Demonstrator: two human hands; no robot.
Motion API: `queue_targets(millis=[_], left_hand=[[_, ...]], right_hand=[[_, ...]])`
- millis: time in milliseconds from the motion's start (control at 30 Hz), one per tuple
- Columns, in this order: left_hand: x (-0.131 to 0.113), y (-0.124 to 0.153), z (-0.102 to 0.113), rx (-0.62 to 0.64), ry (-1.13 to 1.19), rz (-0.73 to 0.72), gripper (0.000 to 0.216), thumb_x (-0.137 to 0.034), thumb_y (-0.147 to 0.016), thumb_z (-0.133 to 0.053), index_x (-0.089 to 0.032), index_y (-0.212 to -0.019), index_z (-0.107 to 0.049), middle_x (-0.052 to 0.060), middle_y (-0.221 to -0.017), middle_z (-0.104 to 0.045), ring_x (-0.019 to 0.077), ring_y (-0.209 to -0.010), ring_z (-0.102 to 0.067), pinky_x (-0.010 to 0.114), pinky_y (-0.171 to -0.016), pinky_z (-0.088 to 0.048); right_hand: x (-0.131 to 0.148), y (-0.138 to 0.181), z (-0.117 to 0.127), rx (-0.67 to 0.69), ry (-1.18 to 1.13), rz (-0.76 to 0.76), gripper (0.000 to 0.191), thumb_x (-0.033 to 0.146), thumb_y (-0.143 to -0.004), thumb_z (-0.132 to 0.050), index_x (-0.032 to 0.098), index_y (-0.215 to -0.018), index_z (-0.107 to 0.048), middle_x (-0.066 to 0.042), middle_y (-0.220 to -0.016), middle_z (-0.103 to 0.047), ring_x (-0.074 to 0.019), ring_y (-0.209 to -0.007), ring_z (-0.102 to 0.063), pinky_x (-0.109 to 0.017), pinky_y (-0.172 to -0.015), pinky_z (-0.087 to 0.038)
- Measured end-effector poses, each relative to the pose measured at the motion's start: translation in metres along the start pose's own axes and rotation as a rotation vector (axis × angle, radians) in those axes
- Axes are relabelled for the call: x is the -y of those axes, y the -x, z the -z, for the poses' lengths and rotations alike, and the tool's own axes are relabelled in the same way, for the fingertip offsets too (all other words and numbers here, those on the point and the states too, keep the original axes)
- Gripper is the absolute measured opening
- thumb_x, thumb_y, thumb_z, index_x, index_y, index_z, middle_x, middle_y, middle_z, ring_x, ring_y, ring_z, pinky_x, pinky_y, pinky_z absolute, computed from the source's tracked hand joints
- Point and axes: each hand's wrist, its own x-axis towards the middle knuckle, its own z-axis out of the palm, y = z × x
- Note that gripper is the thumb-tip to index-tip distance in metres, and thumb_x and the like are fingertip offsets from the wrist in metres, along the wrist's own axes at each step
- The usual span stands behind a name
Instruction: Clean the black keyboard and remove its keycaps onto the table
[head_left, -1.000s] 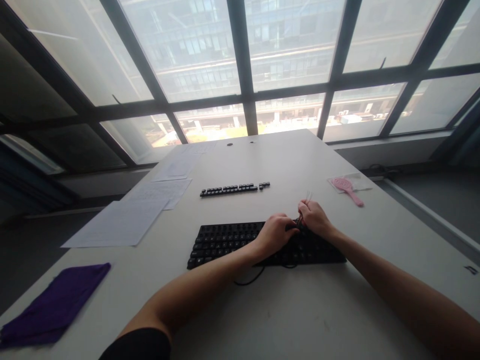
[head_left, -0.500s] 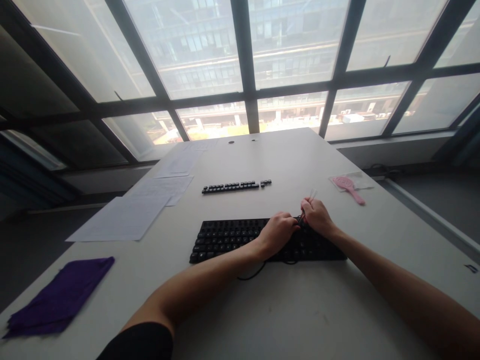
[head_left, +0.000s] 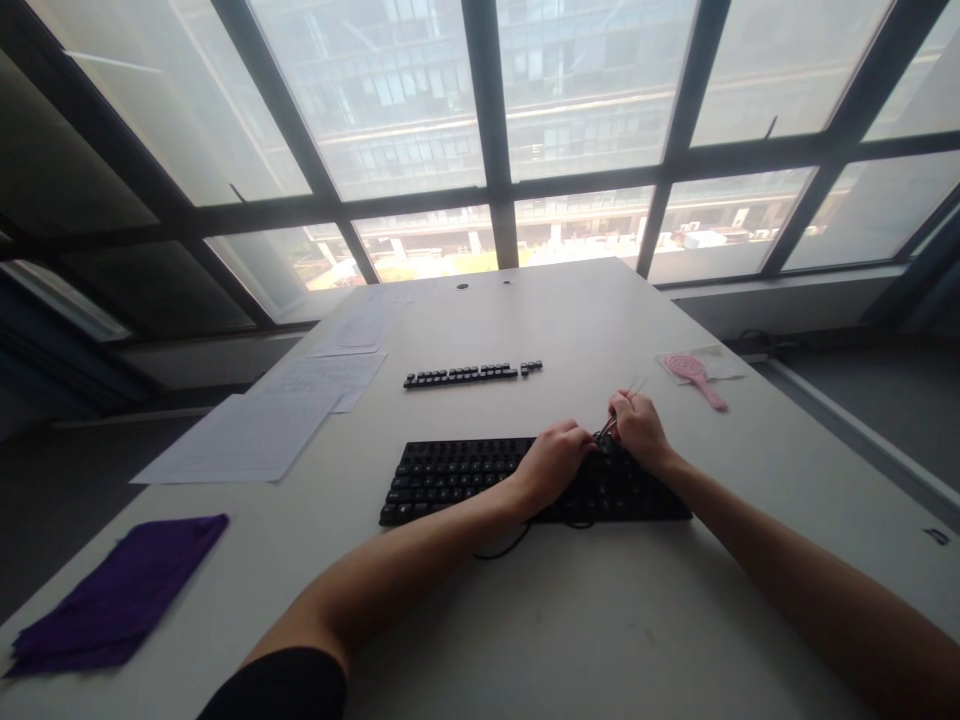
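Observation:
A black keyboard (head_left: 450,480) lies on the white table, its back rows bare of keycaps. In my right hand (head_left: 636,425) is a thin wire keycap puller (head_left: 609,424), its wire ends sticking up above the fingers and its lower end at the keyboard's back edge. My left hand (head_left: 555,458) rests over the keyboard's right half, fingers bent together close to the puller's lower end; what they pinch, if anything, is hidden. Beyond the keyboard, removed black keycaps (head_left: 461,376) stand in rows, with a small group at their right end. A black cable (head_left: 506,550) loops out in front.
To the left lie paper sheets (head_left: 240,435) and a folded purple cloth (head_left: 120,595). A pink hairbrush (head_left: 697,380) lies on a clear plastic bag (head_left: 724,362) at the right. Tall windows rise behind the table (head_left: 570,310).
My right hand has shifted slightly to the right, tilting the keycap puller further that way. My left hand has barely moved.

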Motion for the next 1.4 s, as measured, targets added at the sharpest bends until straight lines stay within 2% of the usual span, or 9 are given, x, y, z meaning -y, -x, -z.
queue_targets(millis=[133, 233, 333, 500, 600, 767, 967, 1167, 1400], left_hand=[[-0.003, 0.001, 0.005, -0.028, 0.062, 0.04, 0.023, -0.021, -0.098, -0.049, -0.017, -0.092, -0.071, 0.005, -0.089, -0.066, 0.0152, -0.08, -0.062, 0.026, -0.077, -0.049], [-0.004, 0.001, 0.008, -0.018, 0.095, 0.062, 0.014, -0.027, -0.091, -0.063, -0.017, -0.098, -0.071, 0.006, -0.092, -0.066, 0.0164, -0.08, -0.062, 0.027, -0.076, -0.049], [-0.003, 0.0, 0.008, 0.031, 0.109, 0.077, 0.021, -0.032, -0.081, -0.076, -0.018, -0.096, -0.072, 0.005, -0.09, -0.067, 0.0174, -0.078, -0.062, 0.028, -0.074, -0.05], [-0.006, 0.001, 0.01, 0.03, 0.144, 0.044, 0.013, -0.026, -0.086, -0.07, -0.019, -0.096, -0.074, 0.005, -0.091, -0.07, 0.0161, -0.08, -0.064, 0.027, -0.077, -0.051], [-0.002, -0.005, 0.022, -0.025, 0.158, 0.028, 0.016, -0.026, -0.089, -0.066, -0.018, -0.101, -0.073, 0.005, -0.092, -0.071, 0.0135, -0.074, -0.064, 0.025, -0.074, -0.052], [0.042, -0.043, 0.058, -0.15, 0.001, 0.107, 0.018, -0.023, -0.089, -0.064, -0.016, -0.102, -0.073, 0.005, -0.089, -0.073, 0.0132, -0.07, -0.065, 0.026, -0.074, -0.054], [0.101, -0.079, 0.063, 0.008, -0.336, 0.168, 0.009, -0.024, -0.085, -0.071, -0.02, -0.093, -0.074, 0.005, -0.086, -0.074, 0.0223, -0.09, -0.064, 0.035, -0.082, -0.053], [0.12, -0.079, 0.052, 0.067, -0.42, 0.031, 0.007, -0.023, -0.087, -0.068, -0.023, -0.089, -0.075, 0.006, -0.092, -0.073, 0.0239, -0.097, -0.057, 0.038, -0.089, -0.05], [0.136, -0.087, 0.054, -0.029, -0.513, 0.018, 0.008, -0.028, -0.086, -0.07, -0.025, -0.086, -0.078, 0.006, -0.115, -0.062, 0.0272, -0.11, -0.048, 0.042, -0.1, -0.045]], right_hand=[[-0.001, 0.0, 0.0, -0.053, -0.028, 0.008, 0.02, 0.032, -0.082, -0.044, 0.024, -0.065, -0.047, 0.005, -0.037, -0.046, -0.0136, -0.033, -0.043, -0.024, -0.037, -0.035], [-0.003, 0.0, 0.0, -0.107, -0.085, -0.012, 0.019, 0.032, -0.083, -0.044, 0.024, -0.066, -0.046, 0.005, -0.039, -0.045, -0.0136, -0.033, -0.042, -0.025, -0.036, -0.034], [-0.005, 0.0, -0.001, -0.126, -0.124, -0.035, 0.018, 0.033, -0.084, -0.044, 0.023, -0.069, -0.047, 0.005, -0.04, -0.046, -0.0131, -0.033, -0.042, -0.024, -0.033, -0.032], [-0.005, 0.0, -0.002, -0.127, -0.163, -0.037, 0.019, 0.035, -0.084, -0.045, 0.022, -0.071, -0.048, 0.005, -0.041, -0.048, -0.0114, -0.032, -0.042, -0.021, -0.032, -0.031], [-0.004, 0.0, -0.003, -0.121, -0.194, -0.054, 0.02, 0.037, -0.084, -0.046, 0.022, -0.072, -0.049, 0.005, -0.042, -0.049, -0.0108, -0.031, -0.042, -0.02, -0.031, -0.031], [-0.003, 0.0, -0.004, -0.102, -0.221, -0.077, 0.021, 0.039, -0.084, -0.047, 0.021, -0.073, -0.049, 0.005, -0.042, -0.049, -0.0102, -0.031, -0.042, -0.019, -0.03, -0.031], [-0.001, 0.002, -0.005, -0.09, -0.221, -0.085, 0.021, 0.039, -0.083, -0.047, 0.021, -0.072, -0.048, 0.005, -0.042, -0.05, -0.0102, -0.031, -0.042, -0.019, -0.03, -0.032], [-0.001, 0.003, -0.006, -0.067, -0.212, -0.074, 0.022, 0.039, -0.083, -0.047, 0.021, -0.071, -0.049, 0.005, -0.042, -0.05, -0.01, -0.03, -0.042, -0.018, -0.03, -0.032], [-0.003, 0.001, -0.006, -0.045, -0.207, -0.073, 0.022, 0.039, -0.085, -0.046, 0.021, -0.072, -0.049, 0.005, -0.043, -0.05, -0.0101, -0.03, -0.042, -0.019, -0.031, -0.032]])
